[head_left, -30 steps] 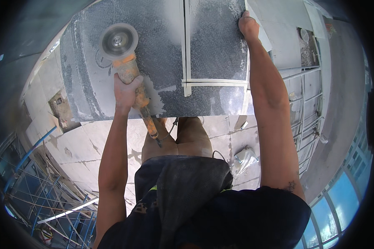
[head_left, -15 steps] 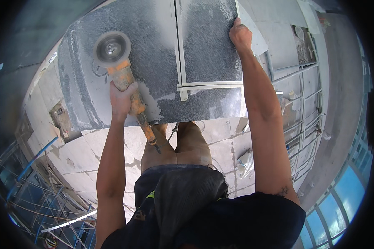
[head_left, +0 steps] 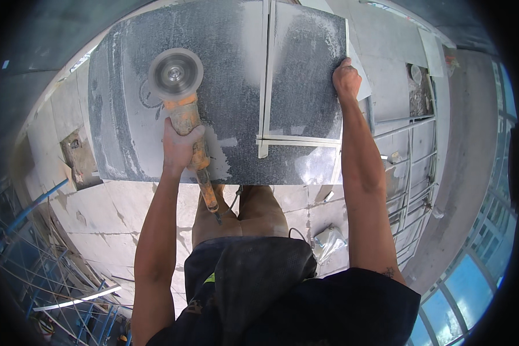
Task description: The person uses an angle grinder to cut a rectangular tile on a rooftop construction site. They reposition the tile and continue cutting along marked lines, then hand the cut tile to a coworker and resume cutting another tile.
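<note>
My left hand (head_left: 179, 149) is wrapped round the body of a dusty orange angle grinder (head_left: 185, 118). Its round disc (head_left: 176, 73) points away from me and looks blurred, over the left part of a dark grey stone slab (head_left: 225, 98). A long narrow cut (head_left: 266, 75) with pale edges runs down the slab and meets a crosswise cut (head_left: 303, 140) near its front. My right hand (head_left: 347, 79) is closed on the slab's right edge, its fingers partly hidden. Pale dust coats much of the slab's surface.
Metal bar frames (head_left: 412, 167) lie to the right of the slab. A clear plastic bag (head_left: 330, 243) rests on the pale tiled floor (head_left: 106, 222). Floor openings (head_left: 79, 158) show at both sides. Blue pipes (head_left: 37, 210) and tangled rods stand at the lower left.
The slab, grinder and both hands now appear further right and slightly lower in the view, as the whole scene has shifted. Both hands keep their holds.
</note>
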Motion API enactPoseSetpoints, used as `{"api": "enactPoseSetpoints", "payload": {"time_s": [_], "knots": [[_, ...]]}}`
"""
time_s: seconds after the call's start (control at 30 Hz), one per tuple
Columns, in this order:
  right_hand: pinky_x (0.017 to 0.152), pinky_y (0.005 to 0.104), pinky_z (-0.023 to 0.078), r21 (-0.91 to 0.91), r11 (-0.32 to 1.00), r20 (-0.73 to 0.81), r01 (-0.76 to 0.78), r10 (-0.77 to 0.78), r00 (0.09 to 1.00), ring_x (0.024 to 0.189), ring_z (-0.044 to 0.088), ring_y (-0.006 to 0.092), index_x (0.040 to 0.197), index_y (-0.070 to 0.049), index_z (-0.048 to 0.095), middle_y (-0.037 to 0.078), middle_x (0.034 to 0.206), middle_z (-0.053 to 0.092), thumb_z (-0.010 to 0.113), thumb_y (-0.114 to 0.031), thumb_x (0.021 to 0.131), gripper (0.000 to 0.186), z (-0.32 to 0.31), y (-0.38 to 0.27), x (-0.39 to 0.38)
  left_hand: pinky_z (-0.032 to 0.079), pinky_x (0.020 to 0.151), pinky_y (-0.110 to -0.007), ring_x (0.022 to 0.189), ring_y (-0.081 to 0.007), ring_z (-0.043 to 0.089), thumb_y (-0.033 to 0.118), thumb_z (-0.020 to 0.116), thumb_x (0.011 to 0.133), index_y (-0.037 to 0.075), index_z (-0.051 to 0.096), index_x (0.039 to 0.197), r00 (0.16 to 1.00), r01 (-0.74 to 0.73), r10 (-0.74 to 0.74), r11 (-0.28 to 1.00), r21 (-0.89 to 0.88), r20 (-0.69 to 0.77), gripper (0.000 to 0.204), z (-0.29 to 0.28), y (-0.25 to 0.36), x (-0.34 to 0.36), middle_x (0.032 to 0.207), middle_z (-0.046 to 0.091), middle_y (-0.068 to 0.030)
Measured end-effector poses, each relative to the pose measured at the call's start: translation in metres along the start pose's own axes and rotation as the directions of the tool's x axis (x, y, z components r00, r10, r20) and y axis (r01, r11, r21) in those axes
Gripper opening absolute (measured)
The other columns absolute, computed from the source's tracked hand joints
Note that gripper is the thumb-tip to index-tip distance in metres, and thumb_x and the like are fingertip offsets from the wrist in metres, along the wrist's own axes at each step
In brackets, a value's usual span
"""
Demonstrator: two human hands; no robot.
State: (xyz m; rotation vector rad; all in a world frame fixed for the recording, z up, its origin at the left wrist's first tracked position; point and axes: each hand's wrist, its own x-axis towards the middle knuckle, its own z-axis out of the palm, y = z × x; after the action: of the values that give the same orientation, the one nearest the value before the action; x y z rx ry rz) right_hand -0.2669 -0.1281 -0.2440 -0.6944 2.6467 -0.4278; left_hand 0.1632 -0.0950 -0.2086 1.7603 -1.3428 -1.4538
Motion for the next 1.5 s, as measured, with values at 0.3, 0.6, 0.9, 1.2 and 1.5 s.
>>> {"api": "enactPoseSetpoints", "payload": {"time_s": [0.3, 0.6, 0.9, 1.2, 1.5], "knots": [[0.102, 0.0488, 0.045, 0.01, 1.0, -0.002, 0.022, -0.022, 1.0, 0.113, 0.059, 0.0485, 0.109, 0.012, 0.066, 0.035, 0.112, 0.064, 0.025, -0.044, 0.103, 0.07, 0.003, 0.003, 0.009, 0.051, 0.084, -0.034, 0.095, -0.0197, 0.062, 0.018, 0.078, 0.078, -0.003, 0.046, 0.118, 1.0, -0.006, 0.008, 0.996, -0.087, 0.019, 0.055, 0.002, 0.002, 0.002, 0.106, 0.06, -0.0123], [0.1, 0.0478, 0.047, 0.06, 0.996, 0.033, 0.065, -0.067, 0.997, 0.11, 0.061, 0.0472, 0.11, 0.012, 0.065, 0.034, 0.113, 0.064, 0.024, -0.041, 0.104, 0.068, -0.006, -0.005, 0.006, 0.051, 0.083, -0.034, 0.093, -0.0189, 0.061, 0.017, 0.078, 0.079, -0.003, 0.046, 0.118, 0.999, -0.037, 0.038, 0.998, -0.055, 0.009, 0.054, 0.001, 0.005, 0.001, 0.106, 0.06, -0.0113], [0.106, 0.0485, 0.04, 0.064, 0.998, 0.039, 0.019, -0.022, 0.999, 0.122, 0.053, 0.0468, 0.116, 0.011, 0.064, 0.033, 0.123, 0.06, 0.023, -0.048, 0.103, 0.072, 0.004, 0.009, 0.014, 0.05, 0.086, -0.033, 0.095, -0.0176, 0.059, 0.014, 0.074, 0.081, 0.0, 0.048, 0.123, 0.999, -0.008, 0.012, 0.995, -0.1, 0.035, 0.051, 0.001, 0.005, -0.002, 0.108, 0.059, -0.0083], [0.105, 0.0474, 0.042, 0.034, 0.999, 0.013, -0.019, 0.019, 1.0, 0.12, 0.056, 0.0462, 0.117, 0.01, 0.064, 0.033, 0.122, 0.061, 0.024, -0.046, 0.103, 0.07, -0.004, 0.001, 0.007, 0.052, 0.083, -0.033, 0.094, -0.0198, 0.062, 0.019, 0.078, 0.077, -0.004, 0.046, 0.119, 1.0, -0.009, 0.01, 0.998, -0.065, 0.017, 0.057, 0.002, 0.005, 0.0, 0.105, 0.061, -0.0128], [0.106, 0.0488, 0.041, 0.068, 0.996, 0.012, -0.064, 0.063, 0.998, 0.121, 0.055, 0.0462, 0.118, 0.01, 0.063, 0.034, 0.123, 0.06, 0.024, -0.046, 0.103, 0.071, -0.002, 0.0, 0.008, 0.051, 0.084, -0.034, 0.095, -0.0194, 0.061, 0.022, 0.079, 0.076, -0.004, 0.046, 0.119, 1.0, -0.022, 0.022, 1.0, -0.016, -0.002, 0.06, -0.001, 0.001, 0.003, 0.107, 0.061, -0.0125]]}}
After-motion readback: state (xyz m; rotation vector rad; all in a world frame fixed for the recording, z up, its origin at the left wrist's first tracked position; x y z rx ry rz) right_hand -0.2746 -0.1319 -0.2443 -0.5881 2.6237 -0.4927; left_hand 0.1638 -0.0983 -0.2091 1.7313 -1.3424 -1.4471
